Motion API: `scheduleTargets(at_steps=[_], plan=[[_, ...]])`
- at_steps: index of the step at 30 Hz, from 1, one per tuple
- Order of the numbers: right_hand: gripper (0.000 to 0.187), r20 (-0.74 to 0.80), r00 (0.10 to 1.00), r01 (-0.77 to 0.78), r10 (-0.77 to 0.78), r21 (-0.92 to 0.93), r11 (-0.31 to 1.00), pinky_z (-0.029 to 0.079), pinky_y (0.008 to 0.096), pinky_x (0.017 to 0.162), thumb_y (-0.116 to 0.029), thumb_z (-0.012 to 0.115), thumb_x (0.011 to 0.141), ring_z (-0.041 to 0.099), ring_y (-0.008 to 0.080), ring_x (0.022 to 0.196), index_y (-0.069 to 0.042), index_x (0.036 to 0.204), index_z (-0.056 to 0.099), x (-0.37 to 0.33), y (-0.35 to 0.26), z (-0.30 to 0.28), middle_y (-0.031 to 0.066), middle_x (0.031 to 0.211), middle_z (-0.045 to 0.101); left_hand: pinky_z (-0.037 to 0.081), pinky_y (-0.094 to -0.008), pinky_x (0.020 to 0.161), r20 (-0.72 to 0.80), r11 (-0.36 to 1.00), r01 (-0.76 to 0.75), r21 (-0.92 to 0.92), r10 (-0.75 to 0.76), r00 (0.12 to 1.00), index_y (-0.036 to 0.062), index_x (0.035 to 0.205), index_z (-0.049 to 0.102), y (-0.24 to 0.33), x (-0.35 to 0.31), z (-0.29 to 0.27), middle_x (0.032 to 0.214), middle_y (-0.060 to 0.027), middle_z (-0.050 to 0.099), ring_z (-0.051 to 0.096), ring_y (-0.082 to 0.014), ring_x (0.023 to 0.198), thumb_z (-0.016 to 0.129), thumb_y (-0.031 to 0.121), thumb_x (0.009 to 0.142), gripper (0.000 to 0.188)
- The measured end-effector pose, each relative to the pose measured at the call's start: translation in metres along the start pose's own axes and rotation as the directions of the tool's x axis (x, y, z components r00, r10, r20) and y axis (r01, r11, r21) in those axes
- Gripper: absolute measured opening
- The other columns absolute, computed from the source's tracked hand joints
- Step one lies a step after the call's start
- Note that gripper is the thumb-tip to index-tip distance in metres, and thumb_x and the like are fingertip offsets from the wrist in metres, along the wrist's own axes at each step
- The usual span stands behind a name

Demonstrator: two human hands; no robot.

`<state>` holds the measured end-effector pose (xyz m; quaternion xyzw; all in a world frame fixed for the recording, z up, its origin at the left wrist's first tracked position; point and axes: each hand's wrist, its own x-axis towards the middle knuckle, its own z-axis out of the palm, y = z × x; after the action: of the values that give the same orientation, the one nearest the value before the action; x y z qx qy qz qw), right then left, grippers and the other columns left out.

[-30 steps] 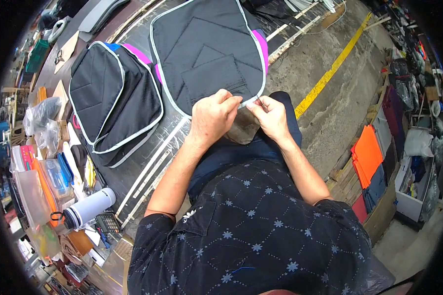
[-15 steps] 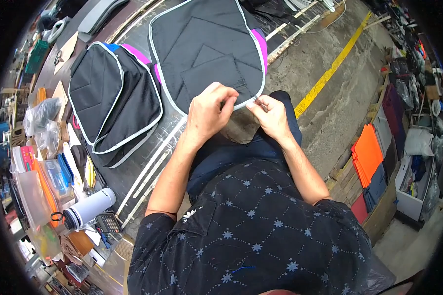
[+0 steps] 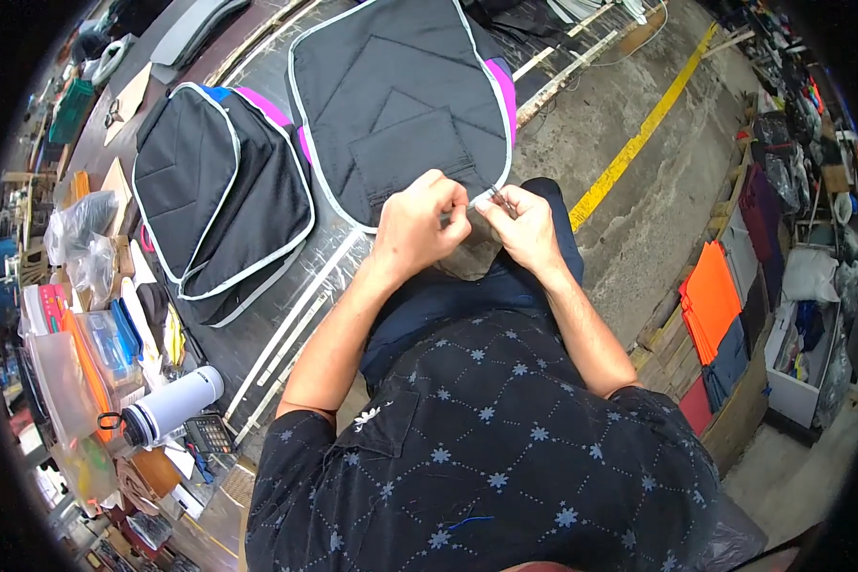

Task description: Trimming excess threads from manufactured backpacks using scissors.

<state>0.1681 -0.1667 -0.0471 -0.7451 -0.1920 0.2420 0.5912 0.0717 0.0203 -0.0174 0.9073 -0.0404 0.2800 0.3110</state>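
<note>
A large black fabric bag panel (image 3: 400, 86) with pale grey edge binding and pink side pieces lies in front of me. At its near edge my left hand (image 3: 418, 224) is closed in a pinch, its back toward me; what the fingertips hold is hidden. My right hand (image 3: 524, 224) is closed at the near right corner, thumb against the grey binding (image 3: 487, 194). A small dark, thin tool (image 3: 501, 194) shows between its fingers; most of it is covered. The two hands are close together, just apart.
Left of the panel lies a second black bag (image 3: 224, 191) with grey binding. A pale bottle (image 3: 186, 398), a calculator (image 3: 208, 434) and plastic boxes (image 3: 71, 381) crowd the table's left. At right are orange fabric sheets (image 3: 711, 300) and a white drawer box (image 3: 796, 381).
My left hand has drawn slightly down from the panel's near edge, its fingers curling tighter. The right hand has barely moved.
</note>
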Motion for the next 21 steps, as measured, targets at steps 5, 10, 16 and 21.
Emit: scheduleTargets(at_steps=[5,10,16,21], plan=[[0.021,-0.009,1.000,-0.004,0.004,-0.086,0.996,0.035,0.0248,0.054,-0.019,0.080,0.103,0.047,0.0016,0.062,-0.002,0.093,0.071,0.000,0.006,-0.004,-0.0081,0.072,0.059,0.033,-0.0173,0.057,0.253,0.372,0.488,-0.790,-0.527,0.811,0.0041,0.106,0.067,-0.002,-0.004,-0.009,0.085,0.0101,0.058,0.046,0.0038,0.069,0.065,0.006,0.106,0.003],[0.022,-0.014,0.997,0.073,-0.074,-0.087,0.994,0.036,0.0248,0.056,-0.020,0.079,0.104,0.048,0.0016,0.065,-0.002,0.093,0.071,-0.003,-0.005,-0.002,-0.0089,0.074,0.059,0.034,-0.0259,0.056,0.215,-0.091,0.195,-0.976,-0.497,0.841,0.0105,0.085,0.044,-0.001,0.001,-0.056,0.082,-0.0024,0.044,0.036,-0.0114,0.058,0.046,0.026,0.113,0.032],[0.020,-0.018,0.999,0.033,-0.033,0.007,0.999,0.040,0.0236,0.062,-0.021,0.078,0.104,0.052,0.0027,0.069,-0.001,0.101,0.076,-0.001,0.006,-0.012,-0.0075,0.080,0.064,0.037,-0.0210,0.058,0.019,0.483,0.357,-0.800,-0.574,0.818,0.0032,0.105,0.065,-0.016,-0.019,-0.073,0.098,-0.0010,0.063,0.047,-0.0038,0.066,0.054,0.009,0.112,0.015],[0.026,-0.224,0.974,0.043,-0.023,0.082,0.996,0.035,0.0238,0.059,-0.025,0.081,0.103,0.046,0.0013,0.068,-0.001,0.095,0.074,0.005,0.011,-0.013,-0.0106,0.075,0.058,0.045,-0.0188,0.064,-0.267,0.635,0.337,-0.695,-0.664,0.699,0.0026,0.141,0.067,-0.022,-0.035,-0.086,0.116,-0.0028,0.072,0.052,-0.0010,0.072,0.055,-0.007,0.106,0.039]])
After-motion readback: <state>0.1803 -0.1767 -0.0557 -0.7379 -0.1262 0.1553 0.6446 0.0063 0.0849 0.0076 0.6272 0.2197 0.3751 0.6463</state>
